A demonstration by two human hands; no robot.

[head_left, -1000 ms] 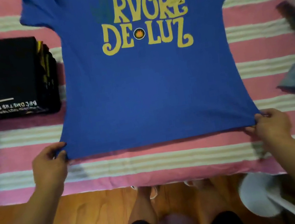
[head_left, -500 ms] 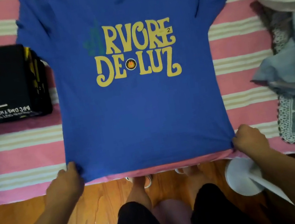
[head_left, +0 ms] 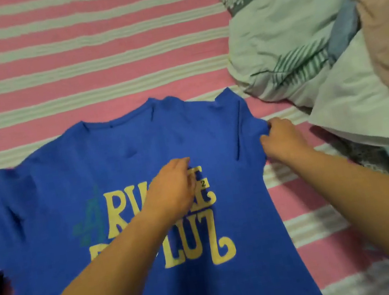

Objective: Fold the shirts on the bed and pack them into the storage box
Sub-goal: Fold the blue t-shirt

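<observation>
The blue cotton T-shirt with yellow lettering (head_left: 151,232) lies print-up on the pink-and-white striped bedspread (head_left: 71,65), collar toward 12 o'clock, hem toward 6. The right hand (head_left: 282,140) pinches the sleeve at the shirt's 3 o'clock edge, so it looks nearest for folding that side inward toward 9 o'clock. The left hand (head_left: 172,192) rests on the chest print, fingers curled; whether it grips cloth I cannot tell. A loose heap of pale clothes (head_left: 313,50) waits at 2 o'clock
</observation>
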